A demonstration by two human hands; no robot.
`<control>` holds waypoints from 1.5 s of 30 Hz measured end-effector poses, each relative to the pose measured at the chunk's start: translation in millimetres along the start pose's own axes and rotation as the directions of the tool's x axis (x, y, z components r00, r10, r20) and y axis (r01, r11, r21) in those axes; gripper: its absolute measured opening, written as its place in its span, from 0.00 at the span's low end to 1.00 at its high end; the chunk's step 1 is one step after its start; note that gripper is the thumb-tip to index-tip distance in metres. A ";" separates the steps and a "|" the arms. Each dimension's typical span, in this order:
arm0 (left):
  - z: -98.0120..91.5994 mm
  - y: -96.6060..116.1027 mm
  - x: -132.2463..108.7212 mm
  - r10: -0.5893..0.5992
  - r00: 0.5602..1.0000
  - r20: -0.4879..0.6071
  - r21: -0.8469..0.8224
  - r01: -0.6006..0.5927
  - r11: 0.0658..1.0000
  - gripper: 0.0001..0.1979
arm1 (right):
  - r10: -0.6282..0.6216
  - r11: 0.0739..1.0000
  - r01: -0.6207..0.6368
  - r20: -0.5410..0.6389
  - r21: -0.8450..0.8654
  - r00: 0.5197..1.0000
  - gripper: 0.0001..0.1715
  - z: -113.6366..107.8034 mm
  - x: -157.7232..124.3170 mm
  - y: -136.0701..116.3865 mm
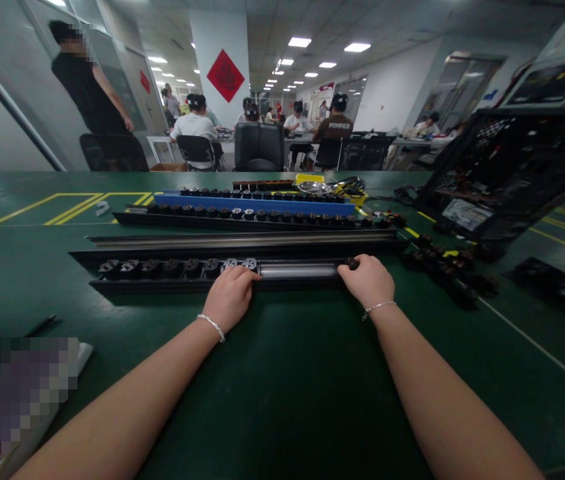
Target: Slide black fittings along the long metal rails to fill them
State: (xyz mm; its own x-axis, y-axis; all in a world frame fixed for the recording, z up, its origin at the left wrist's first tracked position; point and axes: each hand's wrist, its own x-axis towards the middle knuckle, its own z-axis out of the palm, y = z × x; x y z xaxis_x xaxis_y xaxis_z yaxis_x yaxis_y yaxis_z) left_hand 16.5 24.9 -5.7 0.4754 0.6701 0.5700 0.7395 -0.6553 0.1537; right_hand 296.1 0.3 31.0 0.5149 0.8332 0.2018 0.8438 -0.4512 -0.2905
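A long black rail (182,285) lies across the green table in front of me, with several black and silver sockets (172,268) lined up in its left half and a bare metal strip (297,270) in its middle. My left hand (231,295) rests closed on the rail's front edge, its fingers touching the last silver socket (248,264). My right hand (368,280) is closed on a small black socket (353,263) at the rail's right end. Both wrists wear thin bracelets.
Behind it lie an empty black rail (242,241), another socket-filled rail (262,217) and a blue one (252,202). Loose black sockets (442,263) lie to the right, beside a black crate (507,167). A pen (40,325) lies at left. Several people sit and stand behind.
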 end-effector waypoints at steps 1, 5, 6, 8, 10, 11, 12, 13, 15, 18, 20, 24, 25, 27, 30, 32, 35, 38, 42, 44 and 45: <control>0.0 0.1 0.1 0.000 1.000 0.000 0.000 0.000 1.000 0.12 | 0.004 1.000 -0.004 0.004 0.002 1.000 0.21 -0.4 0.7 1.0; -0.4 0.5 0.1 0.004 1.000 -0.002 0.006 -0.004 1.000 0.12 | 0.027 1.000 -0.027 0.015 0.005 1.000 0.22 -1.4 3.7 5.1; -0.4 0.5 0.0 0.006 1.000 -0.003 0.006 -0.006 1.000 0.12 | 0.031 0.999 -0.031 0.016 0.004 0.999 0.23 -1.5 4.2 6.1; -0.4 0.3 -0.3 0.005 1.000 -0.002 0.005 -0.005 1.000 0.12 | 0.036 0.999 -0.036 0.014 0.001 0.999 0.23 -1.8 5.1 7.7; 0.0 0.0 -0.5 0.004 1.000 -0.001 0.006 -0.004 1.000 0.12 | 0.038 0.999 -0.038 0.009 -0.001 0.999 0.23 -2.2 5.8 9.0; 0.3 -0.2 -0.6 0.004 1.000 0.001 0.008 -0.004 1.000 0.12 | 0.039 0.999 -0.039 0.006 -0.003 0.999 0.23 -2.6 6.1 9.7; 0.5 -0.3 -0.6 0.005 1.000 0.002 0.011 -0.005 1.000 0.12 | 0.041 0.999 -0.041 0.005 -0.005 0.999 0.23 -3.0 6.4 10.2; 0.8 -0.4 -0.7 0.005 1.000 0.002 0.013 -0.005 1.000 0.13 | 0.043 0.999 -0.043 0.005 -0.008 0.999 0.23 -3.4 6.7 10.8; 1.3 -0.6 -0.7 0.004 1.000 0.000 0.017 -0.004 1.000 0.13 | 0.046 0.999 -0.046 0.007 -0.012 0.999 0.23 -4.5 7.3 11.7; 1.8 -1.0 -1.1 0.006 1.000 -0.003 0.014 -0.006 1.000 0.13 | 0.049 0.999 -0.049 0.008 -0.010 0.999 0.24 -5.8 7.9 13.1; 1.9 -1.1 -1.2 0.008 1.000 -0.004 0.010 -0.008 1.000 0.13 | 0.056 0.998 -0.056 0.004 -0.006 0.998 0.25 -6.1 8.4 14.5; 0.9 -0.2 -0.7 0.007 1.000 -0.006 0.005 -0.007 1.000 0.13 | 0.072 0.997 -0.072 -0.001 0.003 0.997 0.25 -5.9 10.2 17.9; 0.5 0.2 -0.6 0.005 1.000 -0.006 0.004 -0.005 1.000 0.13 | 0.074 0.997 -0.074 0.000 0.004 0.997 0.25 -5.9 10.6 18.6; -0.1 0.6 -0.3 0.000 1.000 -0.003 0.003 0.000 1.000 0.13 | 0.078 0.997 -0.078 0.006 0.003 0.997 0.25 -6.2 11.3 19.6; -0.4 0.5 -0.5 0.004 1.000 -0.003 0.004 -0.004 1.000 0.12 | 0.091 0.996 -0.091 0.007 -0.001 0.996 0.26 -7.2 11.5 20.1; -0.3 0.1 -0.7 0.008 1.000 -0.003 0.004 -0.008 1.000 0.12 | 0.095 0.996 -0.095 0.004 0.000 0.996 0.26 -7.8 11.3 20.4; -0.3 0.0 -0.7 0.004 1.000 0.002 0.005 -0.004 1.000 0.13 | 0.092 0.996 -0.092 -0.005 0.002 0.996 0.27 -8.0 11.5 21.6; -0.6 0.5 -0.2 0.001 1.000 0.005 0.004 -0.001 1.000 0.13 | 0.100 0.995 -0.100 -0.009 -0.001 0.995 0.27 -7.8 13.0 23.7; -1.2 1.2 0.2 0.004 1.000 0.010 0.002 -0.004 1.000 0.13 | 0.126 0.992 -0.126 0.006 -0.008 0.992 0.26 -8.2 15.6 26.6; -1.4 1.4 0.1 0.004 1.000 0.007 0.000 -0.004 1.000 0.12 | 0.132 0.991 -0.132 0.008 -0.005 0.991 0.25 -8.5 16.5 27.7; -1.4 1.5 -0.1 0.003 1.000 0.005 0.000 -0.003 1.000 0.12 | 0.133 0.991 -0.133 0.006 -0.002 0.991 0.25 -8.5 16.8 28.3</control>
State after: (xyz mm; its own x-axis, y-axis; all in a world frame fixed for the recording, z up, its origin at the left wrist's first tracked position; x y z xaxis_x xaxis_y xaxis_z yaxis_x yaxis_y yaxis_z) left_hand 16.9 23.4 -4.4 0.4798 0.6697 0.5668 0.7383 -0.6572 0.1516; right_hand 329.9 -1.2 34.1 0.6218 0.7676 0.1555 0.7680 -0.5588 -0.3128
